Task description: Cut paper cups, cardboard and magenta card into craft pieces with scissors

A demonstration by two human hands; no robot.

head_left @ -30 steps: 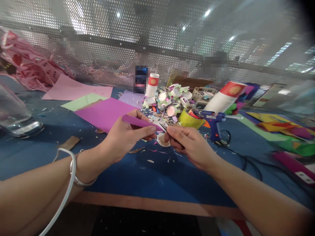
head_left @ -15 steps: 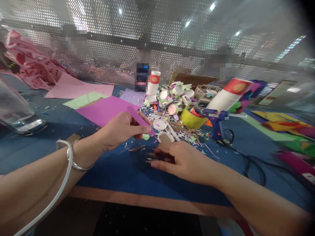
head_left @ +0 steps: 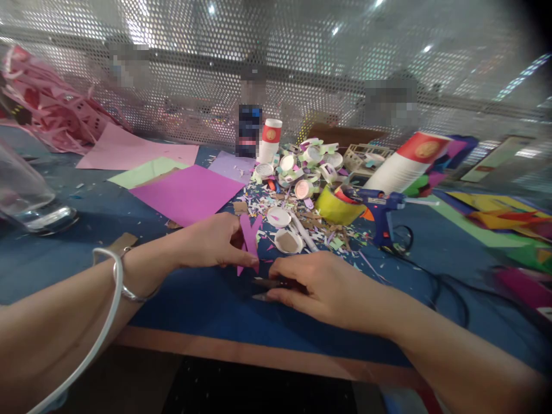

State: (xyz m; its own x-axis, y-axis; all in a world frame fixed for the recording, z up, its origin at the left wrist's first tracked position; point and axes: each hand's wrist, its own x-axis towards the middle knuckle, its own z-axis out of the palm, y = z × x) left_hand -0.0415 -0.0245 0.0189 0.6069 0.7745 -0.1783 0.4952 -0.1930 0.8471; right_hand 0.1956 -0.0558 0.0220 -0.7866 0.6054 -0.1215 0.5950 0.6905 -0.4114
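Note:
My left hand [head_left: 211, 238] is closed on a purple paper strip [head_left: 249, 244], which has split ends that spread apart. My right hand [head_left: 317, 282] holds small scissors [head_left: 267, 283]. Their blades are parted and point left toward the strip, with a small gap between; the handles are hidden in my fingers. Beyond my left hand lies a larger purple sheet [head_left: 190, 192]. Past my fingertips sit a white round lid [head_left: 279, 217] and another round lid [head_left: 288, 241] with a brown piece in it.
Paper scraps surround a pile of small paper-and-lid crafts [head_left: 302, 167]. A blue glue gun [head_left: 382, 210] with a trailing cord stands right of a yellow container [head_left: 338, 206]. Paper cups [head_left: 409, 164] lean behind it. A drinking glass [head_left: 38, 201] stands at left, pink paper [head_left: 138, 149] behind.
My left hand has moved slightly down and left, and the purple strip now hangs lower with its ends spread. The scissors stay near the same place, their blades clearer.

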